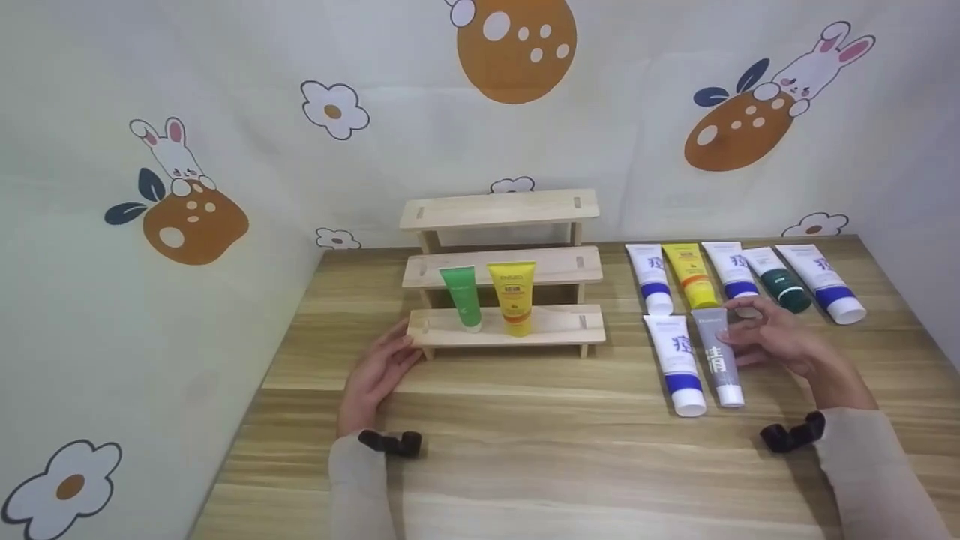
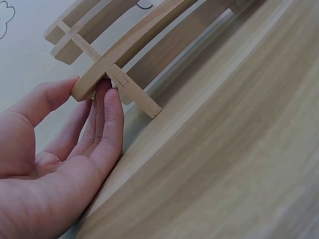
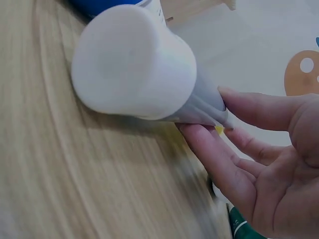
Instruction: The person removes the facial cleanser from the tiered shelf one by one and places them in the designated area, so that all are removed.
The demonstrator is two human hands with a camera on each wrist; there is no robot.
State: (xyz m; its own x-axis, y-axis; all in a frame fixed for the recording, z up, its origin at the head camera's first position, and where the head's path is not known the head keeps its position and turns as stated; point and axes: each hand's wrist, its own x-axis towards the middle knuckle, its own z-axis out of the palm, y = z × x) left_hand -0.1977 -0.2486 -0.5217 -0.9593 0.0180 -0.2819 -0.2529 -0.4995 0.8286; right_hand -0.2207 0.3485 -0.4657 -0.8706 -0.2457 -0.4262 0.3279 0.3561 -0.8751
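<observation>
My left hand [image 1: 381,369] pinches the left end of the bottom step of a three-tier wooden display stand [image 1: 510,327]; in the left wrist view the thumb is on the end and the fingers [image 2: 113,117] are beneath. On that step a green tube [image 1: 460,296] and a yellow tube [image 1: 513,292] stand upright on their caps. With my right hand [image 1: 776,337] I pinch the side of a grey tube [image 1: 716,349] with a white cap [image 3: 129,64], thumb on top and fingers under the edge. Beside it lies a white tube with a blue band [image 1: 670,349].
Behind the grey tube lies a row of tubes: white-and-blue ones [image 1: 646,266], another yellow tube [image 1: 688,270] and a dark green one [image 1: 780,281]. A patterned cloth [image 1: 420,135] hangs behind the wooden table [image 1: 525,450]. Dark wrist cameras [image 1: 795,433] sit on both wrists.
</observation>
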